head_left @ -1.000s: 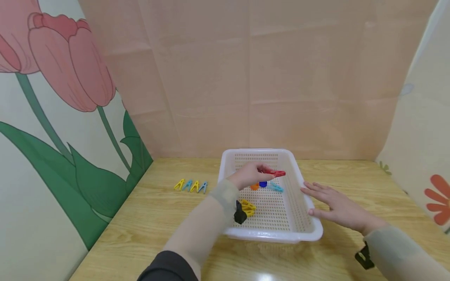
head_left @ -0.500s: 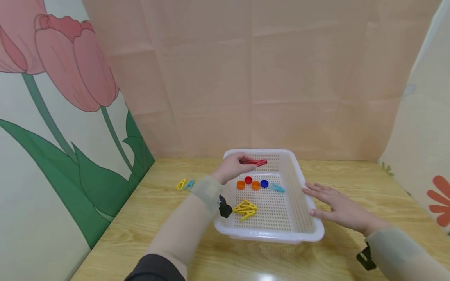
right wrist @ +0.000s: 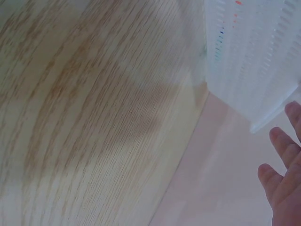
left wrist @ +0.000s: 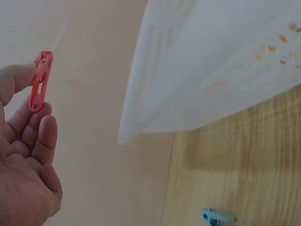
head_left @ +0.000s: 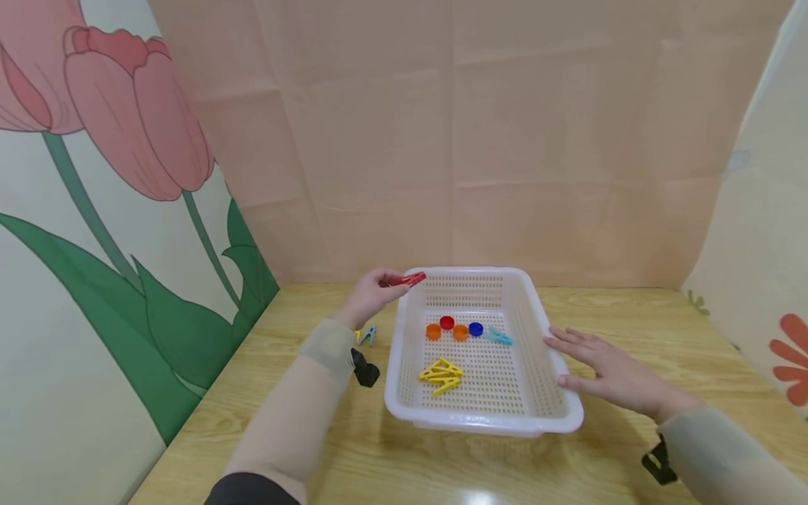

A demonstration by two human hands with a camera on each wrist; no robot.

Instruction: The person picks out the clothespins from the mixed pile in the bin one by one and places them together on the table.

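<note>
My left hand (head_left: 374,296) pinches a red clothespin (head_left: 410,279) between thumb and fingers, up at the far left corner of the white basket (head_left: 482,423). In the left wrist view the same red clothespin (left wrist: 41,81) stands nearly upright against the thumb, beside the basket's outer wall (left wrist: 164,80). My right hand (head_left: 609,372) has its fingers spread, fingertips at the basket's right rim. Inside the basket lie several yellow clothespins (head_left: 440,376), a light blue clothespin (head_left: 499,337), two orange caps (head_left: 460,332), a red cap (head_left: 447,322) and a blue cap (head_left: 476,329).
On the wooden table (head_left: 278,393), left of the basket, a blue clothespin (head_left: 369,336) stands next to a yellow one, partly hidden behind the left wrist. A pinkish sheet (head_left: 360,140) hangs along the back. A tulip-patterned wall (head_left: 82,294) closes off the left side.
My left hand has moved left with the red clothespin, from over the basket's middle to its far left corner, uncovering the caps. The right hand stays at the rim.
</note>
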